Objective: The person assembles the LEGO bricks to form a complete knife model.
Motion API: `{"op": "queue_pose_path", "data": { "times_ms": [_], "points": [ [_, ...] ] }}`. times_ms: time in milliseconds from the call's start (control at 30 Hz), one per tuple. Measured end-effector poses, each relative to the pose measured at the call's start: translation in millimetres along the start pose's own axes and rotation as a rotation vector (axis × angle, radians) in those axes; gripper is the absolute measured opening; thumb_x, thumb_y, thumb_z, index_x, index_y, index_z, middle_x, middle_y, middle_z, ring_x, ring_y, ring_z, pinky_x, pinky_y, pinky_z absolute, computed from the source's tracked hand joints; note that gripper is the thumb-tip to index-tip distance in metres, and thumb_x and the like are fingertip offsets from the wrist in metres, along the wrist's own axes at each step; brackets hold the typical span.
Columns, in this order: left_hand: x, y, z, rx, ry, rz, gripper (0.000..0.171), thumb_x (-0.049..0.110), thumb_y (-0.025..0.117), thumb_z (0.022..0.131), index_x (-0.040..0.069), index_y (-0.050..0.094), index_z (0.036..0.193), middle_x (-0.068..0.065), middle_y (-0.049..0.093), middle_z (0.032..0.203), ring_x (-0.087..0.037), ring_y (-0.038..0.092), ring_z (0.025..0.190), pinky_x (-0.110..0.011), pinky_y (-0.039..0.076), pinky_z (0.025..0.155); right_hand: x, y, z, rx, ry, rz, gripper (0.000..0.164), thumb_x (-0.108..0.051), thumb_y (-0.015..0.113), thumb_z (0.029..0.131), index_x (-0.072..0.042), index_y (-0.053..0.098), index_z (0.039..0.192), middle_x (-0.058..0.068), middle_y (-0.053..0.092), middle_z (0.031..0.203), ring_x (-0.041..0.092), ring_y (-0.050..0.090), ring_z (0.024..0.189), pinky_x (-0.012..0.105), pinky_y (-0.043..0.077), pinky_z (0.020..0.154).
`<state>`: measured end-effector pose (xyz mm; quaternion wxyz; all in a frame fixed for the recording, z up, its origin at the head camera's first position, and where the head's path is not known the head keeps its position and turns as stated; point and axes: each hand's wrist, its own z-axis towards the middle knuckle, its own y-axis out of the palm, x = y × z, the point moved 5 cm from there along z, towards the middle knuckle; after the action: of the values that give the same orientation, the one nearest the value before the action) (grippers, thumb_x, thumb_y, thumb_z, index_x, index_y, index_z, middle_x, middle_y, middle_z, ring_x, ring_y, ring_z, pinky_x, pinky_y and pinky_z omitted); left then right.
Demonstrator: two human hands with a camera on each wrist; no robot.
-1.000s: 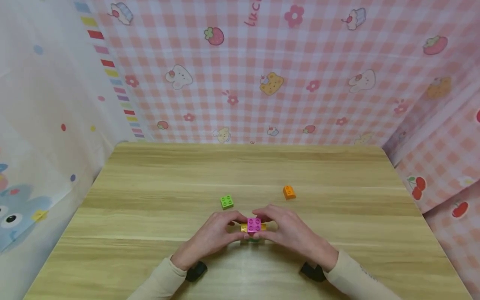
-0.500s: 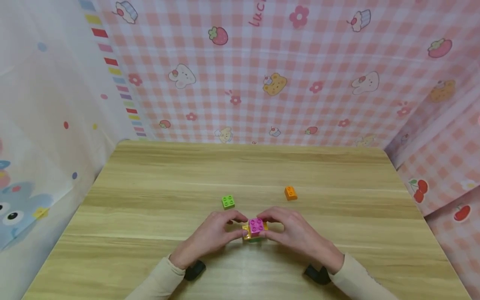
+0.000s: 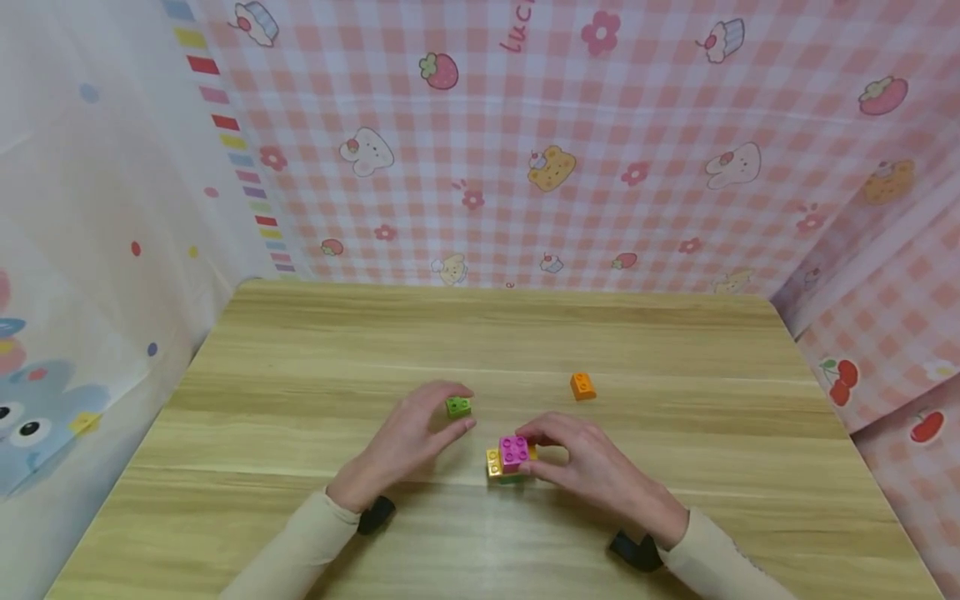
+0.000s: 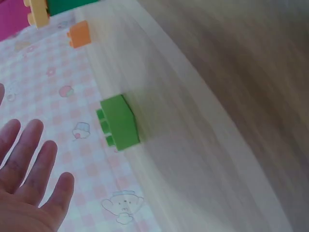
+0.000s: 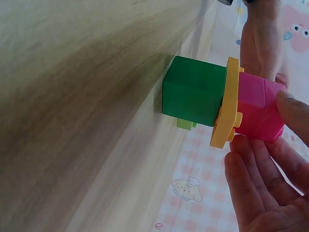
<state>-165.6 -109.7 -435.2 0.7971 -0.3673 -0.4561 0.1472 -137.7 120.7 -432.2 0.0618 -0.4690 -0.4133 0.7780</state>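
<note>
- Counter (image 3: 300, 350), wood-grained, fills the lower half of the head view and bears a stack of toy blocks plus two loose ones.
- Stack sits at lower centre of the frame, upright: dark green block (image 5: 195, 92) at the bottom, yellow piece (image 3: 492, 462) on it, pink block (image 3: 513, 450) on top, studs up.
- Yellow piece is wider than the pink block; two of its studs show on the left side.
- A seam line crosses the pink block in the right wrist view.
- Right hand (image 3: 588, 462), lower centre-right, grips the pink block: thumb on one side, fingertips against another.
- Left hand (image 3: 401, 437), left of the stack, has fingers and thumb spread wide, with hold of nothing.
- Lime green block (image 3: 458, 408), near the middle of the frame, lies in the gap between left thumb and fingers; left wrist view shows visible fingers apart from it, thumb out of sight there.
- Orange block (image 3: 582, 387) rests alone on the counter, above and right of the stack, one end sloped.
- Black wrist mounts (image 3: 636, 550) at both cream sleeves (image 3: 296, 542), lower edge.
- Pink checked cloth (image 3: 480, 125) hangs across the upper frame; a pale curtain (image 3: 112, 167) hangs at far left.
</note>
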Motion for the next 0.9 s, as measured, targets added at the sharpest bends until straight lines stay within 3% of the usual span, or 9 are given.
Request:
{"op": "queue_pose_path", "data": {
  "times_ms": [167, 533, 700, 900],
  "points": [
    [-11.1, -1.6, 5.2, -0.019, -0.003, 0.03, 0.043, 0.024, 0.077, 0.095, 0.003, 0.065, 0.13, -0.013, 0.066, 0.132, -0.032, 0.06, 0.126, -0.052, 0.047, 0.11, -0.1, -0.3, -0.2, -0.004, 0.023, 0.015, 0.032, -0.023, 0.082, 0.091, -0.015, 0.071, 0.12, -0.005, 0.071, 0.115, 0.012, 0.069, 0.103, 0.031, 0.06, 0.09],
    [-30.4, -0.7, 13.0, -0.125, -0.124, 0.071, 0.056, 0.036, 0.077, 0.094, 0.007, 0.059, 0.138, -0.012, 0.059, 0.143, -0.033, 0.054, 0.134, -0.054, 0.042, 0.114, -1.2, -0.6, -1.3, -0.02, 0.058, 0.043, 0.033, -0.024, 0.082, 0.091, -0.017, 0.071, 0.12, -0.008, 0.07, 0.115, 0.014, 0.07, 0.105, 0.03, 0.059, 0.093],
    [-36.7, 1.6, 15.2, -0.164, -0.13, 0.117, 0.062, 0.039, 0.078, 0.093, 0.006, 0.058, 0.141, -0.015, 0.058, 0.145, -0.035, 0.053, 0.135, -0.056, 0.038, 0.116, -0.1, -0.8, -1.7, -0.03, 0.077, 0.041, 0.033, -0.026, 0.082, 0.091, -0.018, 0.07, 0.121, -0.009, 0.07, 0.115, 0.014, 0.07, 0.105, 0.031, 0.059, 0.093],
    [-42.1, 4.2, 18.5, -0.194, -0.121, 0.167, 0.063, 0.04, 0.08, 0.09, 0.003, 0.06, 0.138, -0.014, 0.063, 0.138, -0.033, 0.058, 0.128, -0.052, 0.043, 0.113, 0.5, -0.7, -1.6, -0.036, 0.074, 0.045, 0.034, -0.025, 0.082, 0.091, -0.018, 0.07, 0.122, -0.008, 0.07, 0.116, 0.013, 0.069, 0.106, 0.03, 0.059, 0.093]
  ]
}}
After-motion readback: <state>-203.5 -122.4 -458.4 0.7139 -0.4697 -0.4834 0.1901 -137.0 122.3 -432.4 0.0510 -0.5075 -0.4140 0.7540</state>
